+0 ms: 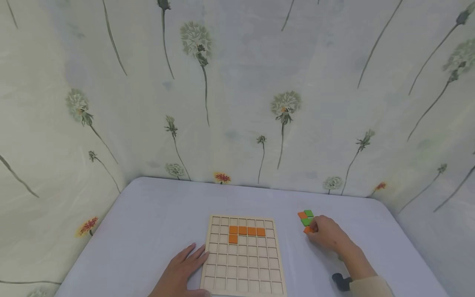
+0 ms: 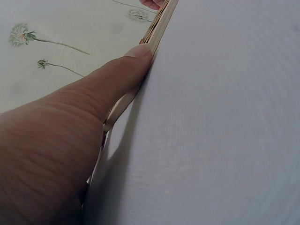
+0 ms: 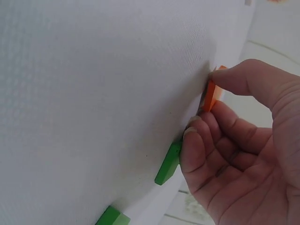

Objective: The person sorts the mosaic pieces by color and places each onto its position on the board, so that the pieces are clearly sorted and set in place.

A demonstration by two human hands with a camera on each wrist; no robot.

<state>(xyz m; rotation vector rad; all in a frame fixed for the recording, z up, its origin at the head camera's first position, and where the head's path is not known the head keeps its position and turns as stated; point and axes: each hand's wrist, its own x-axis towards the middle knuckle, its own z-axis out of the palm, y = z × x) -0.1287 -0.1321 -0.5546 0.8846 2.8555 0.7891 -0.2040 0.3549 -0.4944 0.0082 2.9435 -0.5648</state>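
Observation:
A pale wooden grid board (image 1: 243, 260) lies on the table. Several orange square tiles (image 1: 242, 230) sit in its cells, forming a row with one more tile below the row's left end. My left hand (image 1: 180, 270) rests against the board's left side with fingers extended; its thumb (image 2: 126, 65) touches the board's near edge. To the right of the board, my right hand (image 1: 328, 235) pinches an orange tile (image 3: 212, 93) between thumb and finger, at the table surface. Close to its other fingers, a green tile (image 3: 168, 163) lies on the table.
Beyond the right hand lie a green tile (image 1: 309, 213) and an orange tile (image 1: 302, 215). A dark object (image 1: 340, 282) is partly hidden by the right forearm. The white-covered table (image 1: 156, 214) meets a flower-patterned wall covering (image 1: 237, 103) at its back edge.

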